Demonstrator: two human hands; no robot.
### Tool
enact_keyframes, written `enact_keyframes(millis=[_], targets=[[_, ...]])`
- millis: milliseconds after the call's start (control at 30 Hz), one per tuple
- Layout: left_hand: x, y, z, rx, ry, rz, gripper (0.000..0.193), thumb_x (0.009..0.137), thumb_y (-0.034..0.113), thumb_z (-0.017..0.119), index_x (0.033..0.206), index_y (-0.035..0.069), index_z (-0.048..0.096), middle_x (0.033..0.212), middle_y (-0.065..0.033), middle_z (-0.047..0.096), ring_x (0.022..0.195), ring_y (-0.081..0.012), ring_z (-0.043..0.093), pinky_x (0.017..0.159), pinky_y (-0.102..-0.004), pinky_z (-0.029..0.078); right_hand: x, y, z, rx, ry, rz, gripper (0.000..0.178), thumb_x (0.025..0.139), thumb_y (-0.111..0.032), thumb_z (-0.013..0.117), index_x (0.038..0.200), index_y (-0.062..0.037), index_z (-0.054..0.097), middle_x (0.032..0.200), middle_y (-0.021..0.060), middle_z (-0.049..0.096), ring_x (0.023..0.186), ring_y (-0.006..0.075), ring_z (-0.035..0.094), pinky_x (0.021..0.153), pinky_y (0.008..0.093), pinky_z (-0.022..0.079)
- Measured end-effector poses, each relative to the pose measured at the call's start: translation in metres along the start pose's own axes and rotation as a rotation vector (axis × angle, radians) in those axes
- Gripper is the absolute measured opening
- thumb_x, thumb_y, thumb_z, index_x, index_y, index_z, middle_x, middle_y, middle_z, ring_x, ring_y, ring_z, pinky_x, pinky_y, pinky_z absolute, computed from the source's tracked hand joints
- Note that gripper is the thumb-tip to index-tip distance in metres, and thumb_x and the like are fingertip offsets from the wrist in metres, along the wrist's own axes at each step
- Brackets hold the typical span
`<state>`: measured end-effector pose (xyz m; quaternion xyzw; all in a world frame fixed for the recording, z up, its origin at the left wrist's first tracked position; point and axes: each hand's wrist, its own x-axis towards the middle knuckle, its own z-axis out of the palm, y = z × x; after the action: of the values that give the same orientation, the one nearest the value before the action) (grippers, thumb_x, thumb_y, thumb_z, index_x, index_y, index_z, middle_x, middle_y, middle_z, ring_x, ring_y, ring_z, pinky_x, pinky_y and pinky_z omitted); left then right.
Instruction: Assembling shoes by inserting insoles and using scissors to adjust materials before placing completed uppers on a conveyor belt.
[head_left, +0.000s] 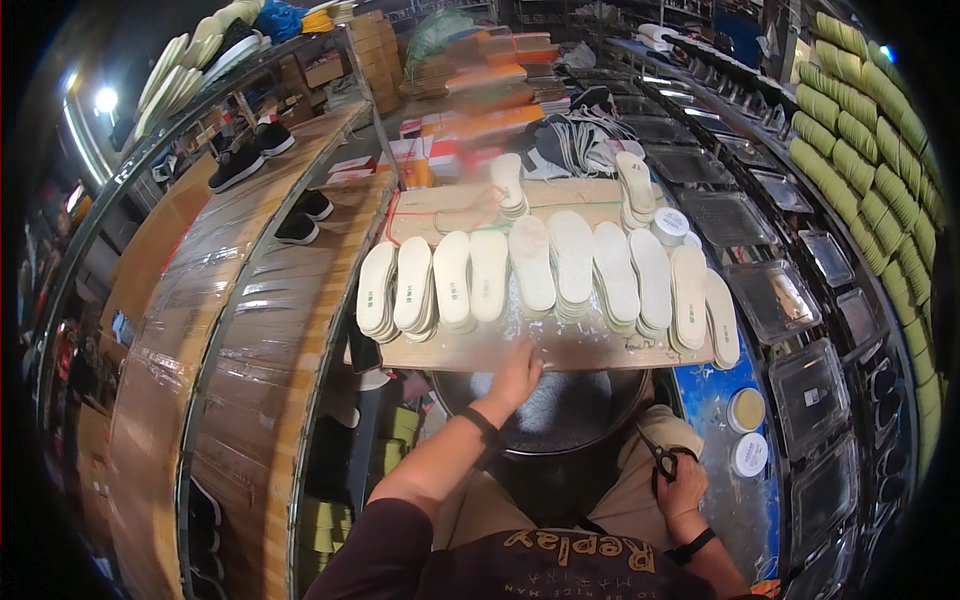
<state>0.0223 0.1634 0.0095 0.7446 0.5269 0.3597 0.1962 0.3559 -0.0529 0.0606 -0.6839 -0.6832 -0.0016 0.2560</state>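
Observation:
My left hand (pixel 518 372) is at the near edge of a wooden board (pixel 430 352), in front of a row of insole stacks. Motion smears its fingers, so their grip does not show clearly. Lower right, by my thigh, my right hand (pixel 684 487) is closed around the black handles of a pair of scissors (pixel 663 461), blades pointing up and left. The cream insoles (pixel 489 275) stand in several upright-facing piles across the board, some with small printed marks. Two further insole piles (pixel 507 177) sit behind the row. White scraps (pixel 560 332) litter the board's front part.
Under the board is a dark round basin (pixel 560 440). Tubs (pixel 745 410) stand on a blue surface at right, beside racks of metal trays (pixel 772 300). On the left, a shelf (pixel 235 330) carries dark shoes (pixel 237 165). Piled boxes (pixel 440 140) fill the back; green stacks (pixel 850 140) line the far right.

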Motion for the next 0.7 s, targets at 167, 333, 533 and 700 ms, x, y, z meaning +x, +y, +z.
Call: enact_keyframes(millis=[167,333,533,700], targets=[[0.037,0.003,-0.001,0.336,0.110,-0.024,0.049,0.083,0.023,0.063,0.123,-0.001,0.049,0.127,-0.0273,0.046,0.120,-0.0439,0.040,0.103,-0.0475,0.033,0.003,0.003,0.001,0.026,-0.032,0.034,0.035,0.063,-0.012,0.070,0.095,-0.0064,0.057,0.085,0.0138,0.060,0.082,0.0364,0.057,0.072,0.0443,0.042],[0.035,0.006,0.002,0.087,-0.167,-0.147,0.042,0.082,0.025,0.063,0.114,-0.001,0.055,0.125,-0.0274,0.047,0.115,-0.0439,0.043,0.099,-0.0486,0.035,0.004,0.008,0.004,0.045,-0.007,0.059,0.036,0.062,-0.013,0.071,0.095,-0.0066,0.058,0.087,0.0133,0.061,0.082,0.0367,0.058,0.072,0.0447,0.042],[0.024,0.012,0.022,0.308,0.171,0.044,0.034,0.081,0.021,0.063,0.109,0.001,0.059,0.115,-0.0217,0.053,0.103,-0.0412,0.049,0.091,-0.0481,0.039,0.003,0.011,0.006,0.074,-0.037,0.083,0.037,0.061,-0.014,0.071,0.096,-0.0068,0.059,0.089,0.0129,0.063,0.084,0.0365,0.058,0.072,0.0459,0.042],[0.026,0.025,0.035,-0.079,0.008,0.085,0.035,0.080,0.018,0.064,0.110,0.001,0.059,0.117,-0.0216,0.052,0.106,-0.0413,0.048,0.093,-0.0468,0.039,0.005,0.010,0.006,0.085,-0.006,0.082,0.036,0.061,-0.014,0.071,0.094,-0.0069,0.060,0.088,0.0128,0.063,0.083,0.0363,0.059,0.073,0.0449,0.043]])
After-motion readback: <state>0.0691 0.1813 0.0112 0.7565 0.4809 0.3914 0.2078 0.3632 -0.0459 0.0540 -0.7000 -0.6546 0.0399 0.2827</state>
